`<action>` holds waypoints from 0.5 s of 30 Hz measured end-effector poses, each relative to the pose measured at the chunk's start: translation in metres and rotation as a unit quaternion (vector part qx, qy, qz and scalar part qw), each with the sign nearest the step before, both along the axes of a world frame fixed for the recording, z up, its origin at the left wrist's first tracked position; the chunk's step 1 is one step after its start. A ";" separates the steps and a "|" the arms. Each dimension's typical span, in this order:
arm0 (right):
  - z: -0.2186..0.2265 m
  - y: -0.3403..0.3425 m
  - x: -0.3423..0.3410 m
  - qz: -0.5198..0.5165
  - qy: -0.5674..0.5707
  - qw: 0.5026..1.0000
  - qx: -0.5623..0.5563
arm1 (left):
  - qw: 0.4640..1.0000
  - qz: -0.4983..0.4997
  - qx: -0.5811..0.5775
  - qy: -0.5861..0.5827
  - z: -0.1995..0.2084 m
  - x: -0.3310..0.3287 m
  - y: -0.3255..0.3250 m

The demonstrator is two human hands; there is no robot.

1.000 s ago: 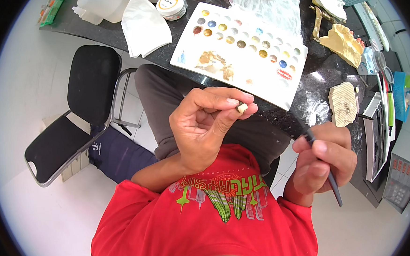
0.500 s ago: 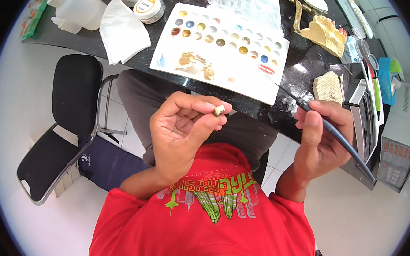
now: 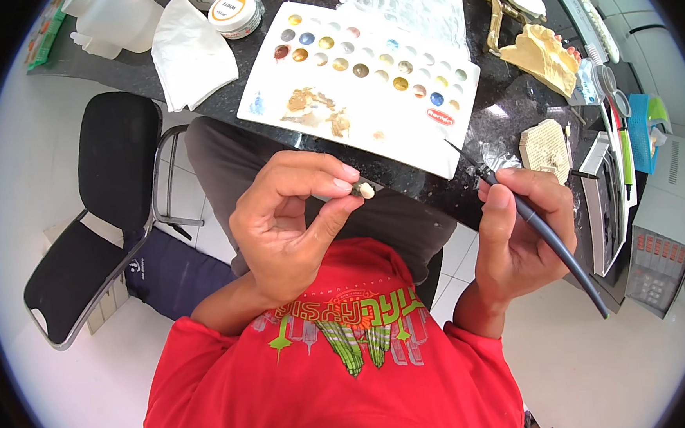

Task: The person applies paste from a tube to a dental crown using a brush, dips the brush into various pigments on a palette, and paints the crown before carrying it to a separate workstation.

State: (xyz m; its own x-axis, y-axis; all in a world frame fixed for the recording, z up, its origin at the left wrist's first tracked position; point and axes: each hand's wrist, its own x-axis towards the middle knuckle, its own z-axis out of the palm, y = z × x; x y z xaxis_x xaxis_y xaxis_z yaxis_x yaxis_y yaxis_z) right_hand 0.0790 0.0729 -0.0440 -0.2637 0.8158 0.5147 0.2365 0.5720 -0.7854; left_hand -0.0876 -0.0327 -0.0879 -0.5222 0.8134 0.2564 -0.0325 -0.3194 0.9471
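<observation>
Between the thumb and fingertips of my left hand (image 3: 288, 217) is a small tooth crown (image 3: 366, 190), off-white at its free end and dark where my fingers grip it. My right hand (image 3: 528, 234) holds a fine brush (image 3: 569, 267) with a dark blue-grey handle, pen-fashion. Its thin dark tip points up and left, over the lower right part of a white mixing palette (image 3: 401, 144). Rows of round wells with coloured pastes fill the palette's far side. Brown smears mark its near left part.
Beyond the palette's right side are a yellowish dental cast (image 3: 538, 59), a brass-coloured articulator (image 3: 494, 24) and a honeycomb block (image 3: 544, 148). A folded white tissue (image 3: 192, 58), a lidded jar (image 3: 235, 16) and a plastic bottle (image 3: 119, 20) stand left. A black chair (image 3: 119, 149) is beside me.
My left hand has turned the crown so more of its pale end shows. The brush has shifted slightly left with my right hand. The whole view has also moved a little.
</observation>
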 end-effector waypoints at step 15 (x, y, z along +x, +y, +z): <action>0.001 0.001 -0.002 0.016 -0.043 0.999 0.023 | 0.993 0.053 0.005 0.107 0.001 0.000 0.002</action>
State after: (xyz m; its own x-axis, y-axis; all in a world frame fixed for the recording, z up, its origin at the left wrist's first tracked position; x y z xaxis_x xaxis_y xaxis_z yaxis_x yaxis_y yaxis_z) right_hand 0.0770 0.0742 -0.0428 -0.3338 0.7829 0.5250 0.2834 0.6146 -0.7362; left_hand -0.0873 -0.0306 -0.0868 -0.5367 0.7538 0.3792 0.2037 -0.3204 0.9251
